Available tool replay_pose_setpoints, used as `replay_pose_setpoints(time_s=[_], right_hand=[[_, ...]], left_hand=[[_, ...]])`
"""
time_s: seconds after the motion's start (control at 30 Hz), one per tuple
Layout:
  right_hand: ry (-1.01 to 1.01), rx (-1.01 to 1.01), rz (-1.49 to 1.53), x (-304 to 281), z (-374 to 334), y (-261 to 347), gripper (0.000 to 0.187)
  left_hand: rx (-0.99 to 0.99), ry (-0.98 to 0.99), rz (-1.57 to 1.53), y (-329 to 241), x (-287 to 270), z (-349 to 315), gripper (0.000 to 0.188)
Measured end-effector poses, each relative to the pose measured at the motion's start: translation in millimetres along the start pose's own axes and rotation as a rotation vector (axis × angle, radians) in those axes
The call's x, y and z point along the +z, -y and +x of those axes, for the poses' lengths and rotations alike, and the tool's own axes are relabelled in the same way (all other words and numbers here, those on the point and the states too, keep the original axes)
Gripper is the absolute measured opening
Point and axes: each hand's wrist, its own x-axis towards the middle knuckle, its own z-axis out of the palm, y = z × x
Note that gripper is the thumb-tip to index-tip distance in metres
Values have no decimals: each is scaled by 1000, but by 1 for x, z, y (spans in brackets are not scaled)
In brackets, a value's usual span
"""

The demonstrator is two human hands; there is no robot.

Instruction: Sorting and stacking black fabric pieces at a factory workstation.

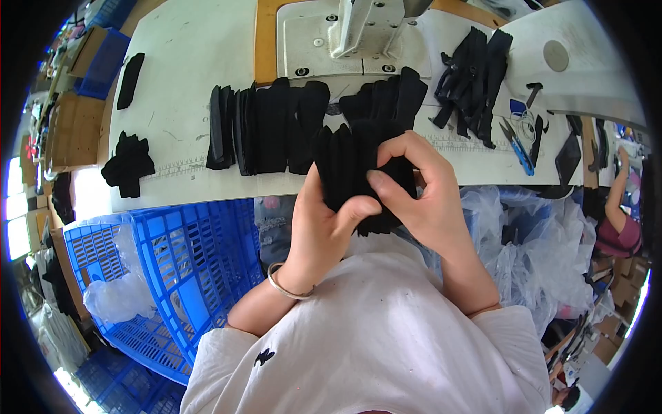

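Cardboard box (74,130): left of the frame, beyond the table edge.
Black fabric strip (130,81): upper left, lying alone on the white worktable (183,69).
Crumpled black fabric (129,165): left, on the worktable near its front edge.
Blue plastic crate (191,297): lower left, below the table edge, with lattice walls; a clear plastic bag (123,297) hangs over its left part.
Left row of black fabric pieces (270,131): upper centre-left, pieces set side by side on the worktable.
Left hand (318,224): centre, curved around the left side of the bundle, thumb across its lower part; a bangle (284,288) encircles the wrist.
Sewing machine (314,47): top centre, base plate behind the fabric rows.
Black fabric bundle (348,165): centre, held between both hands at the front table edge, folds roughly upright.
Right row of black fabric pieces (396,96): upper centre, behind the bundle.
Right hand (431,196): right of centre, fingers bent over the bundle's right side, thumb pressed on its face; grip closed on fabric.
Loose black strips (472,83): upper right, in an overlapping heap.
Blue-handled scissors (518,150): right, on the worktable, beside a white cord (525,127).
Clear plastic sheeting (534,265): right, below the table edge.
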Motion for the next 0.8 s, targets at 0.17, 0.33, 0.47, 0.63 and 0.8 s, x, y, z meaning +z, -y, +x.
replay_pose_setpoints(time_s=[0.17,0.33,0.47,0.63,0.8], right_hand=[[-62,121,-25,5,-2,11,14],[-231,-90,139,-1,-1,-4,13],[-61,-145,-12,-6,-4,-5,19],[-114,-136,-25,3,-3,1,18],[-75,-130,-73,4,-2,11,28]], left_hand=[[-190,-6,4,-6,-5,-2,34],[-233,-198,-292,-19,7,4,25],[-168,-28,-148,-11,-7,1,40],[-279,71,-554,-16,-4,-3,37],[-179,43,-332,-9,-7,-7,35]])
